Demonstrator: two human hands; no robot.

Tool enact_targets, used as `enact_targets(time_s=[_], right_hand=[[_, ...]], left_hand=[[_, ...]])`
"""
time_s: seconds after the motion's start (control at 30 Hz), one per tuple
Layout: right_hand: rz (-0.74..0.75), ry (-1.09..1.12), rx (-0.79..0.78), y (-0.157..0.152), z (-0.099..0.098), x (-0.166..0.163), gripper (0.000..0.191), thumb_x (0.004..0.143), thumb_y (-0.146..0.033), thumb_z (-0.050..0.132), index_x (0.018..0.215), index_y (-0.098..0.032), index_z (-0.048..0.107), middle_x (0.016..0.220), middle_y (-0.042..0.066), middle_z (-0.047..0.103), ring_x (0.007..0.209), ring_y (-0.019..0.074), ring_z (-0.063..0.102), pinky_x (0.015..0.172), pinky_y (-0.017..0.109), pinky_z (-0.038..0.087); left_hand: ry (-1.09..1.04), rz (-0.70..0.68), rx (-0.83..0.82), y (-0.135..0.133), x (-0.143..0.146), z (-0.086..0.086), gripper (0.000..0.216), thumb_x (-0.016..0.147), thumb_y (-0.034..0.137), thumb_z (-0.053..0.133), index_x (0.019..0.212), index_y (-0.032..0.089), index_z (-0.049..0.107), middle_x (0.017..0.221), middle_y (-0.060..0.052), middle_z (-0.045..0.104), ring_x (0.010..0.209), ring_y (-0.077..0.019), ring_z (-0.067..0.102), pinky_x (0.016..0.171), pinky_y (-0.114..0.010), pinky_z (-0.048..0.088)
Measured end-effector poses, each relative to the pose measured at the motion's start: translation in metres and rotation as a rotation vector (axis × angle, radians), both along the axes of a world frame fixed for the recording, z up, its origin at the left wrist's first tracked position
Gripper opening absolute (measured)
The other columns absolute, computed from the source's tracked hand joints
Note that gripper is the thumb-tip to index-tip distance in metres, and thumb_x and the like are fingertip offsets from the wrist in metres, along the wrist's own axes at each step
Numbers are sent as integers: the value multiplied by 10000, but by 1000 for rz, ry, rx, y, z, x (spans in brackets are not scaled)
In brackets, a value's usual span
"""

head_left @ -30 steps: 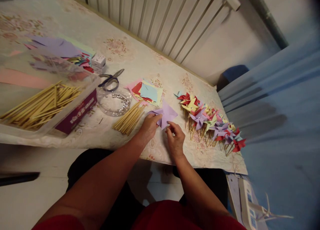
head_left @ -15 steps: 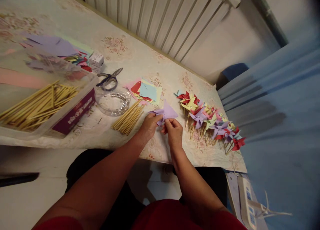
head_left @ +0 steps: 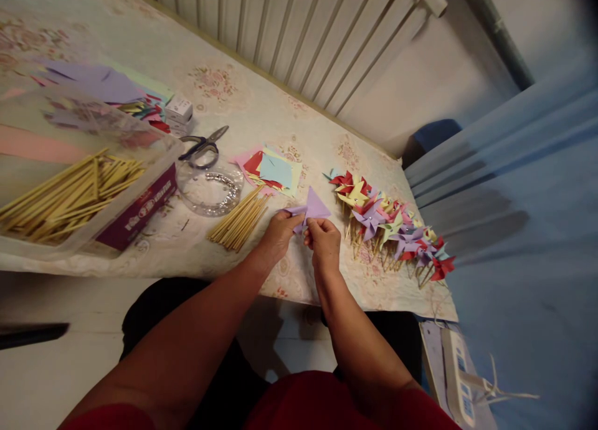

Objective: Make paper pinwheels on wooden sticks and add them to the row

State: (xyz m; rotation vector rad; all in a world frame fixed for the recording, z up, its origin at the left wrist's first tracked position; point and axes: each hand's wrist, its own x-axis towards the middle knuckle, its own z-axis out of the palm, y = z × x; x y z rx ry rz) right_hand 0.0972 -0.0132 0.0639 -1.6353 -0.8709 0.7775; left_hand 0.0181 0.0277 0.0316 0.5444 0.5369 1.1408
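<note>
Between my hands is a piece of purple paper [head_left: 317,204], partly folded like a pinwheel, with one pointed corner standing up. My left hand [head_left: 280,230] pinches its left side. My right hand [head_left: 323,235] has thumb and fingers closed at its lower right edge; the fingertips hide what lies between them. Left of my hands lies a bundle of thin wooden sticks [head_left: 239,221]. Just beyond them is a stack of coloured paper squares [head_left: 275,168]. To the right, several finished paper pinwheels [head_left: 371,218] on sticks lie in a row.
A round clear dish [head_left: 196,193] of small shiny pieces sits beside scissors [head_left: 203,148]. At the left stands a clear plastic box [head_left: 159,159] of sticks, with small white boxes [head_left: 179,109] and purple paper sheets [head_left: 96,81] behind. A power strip [head_left: 456,374] is at lower right.
My right fingers have shifted slightly on the purple paper, and its left flap now looks more folded in. The whole view has drifted a little.
</note>
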Motion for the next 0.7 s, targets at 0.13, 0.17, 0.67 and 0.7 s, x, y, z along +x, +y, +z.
enact_targets(time_s=[0.13, 0.17, 0.67, 0.7], right_hand=[[-17, -6, -5, 1, -1, 0, 216, 722, -397, 626, 669, -195, 571, 523, -53, 550, 381, 81, 424, 395, 227, 306], [-20, -9, -6, 1, -1, -1, 219, 725, -402, 624, 671, -197, 568, 524, -52, 550, 383, 82, 425, 394, 227, 308], [3, 3, 10, 3, -4, 0, 216, 722, -389, 643, 665, -193, 572, 517, -59, 552, 385, 82, 426, 405, 226, 322], [6, -5, 7, 3, -4, 0, 220, 723, -393, 641, 660, -194, 572, 516, -58, 552, 385, 83, 425, 406, 228, 322]], left_hand=[[7, 2, -3, 0, 0, -2, 248, 607, 326, 756, 718, 132, 649, 613, 8, 586, 547, -106, 491, 530, -241, 388], [12, 3, -5, 1, 1, -2, 255, 604, 332, 759, 725, 133, 654, 620, 6, 591, 550, -107, 493, 532, -243, 390], [23, -2, -13, 0, -1, 0, 284, 601, 348, 773, 733, 125, 657, 616, 6, 588, 538, -104, 487, 533, -247, 392], [25, 4, -18, 1, -1, 0, 282, 596, 346, 776, 728, 127, 656, 620, 4, 591, 544, -105, 489, 539, -246, 395]])
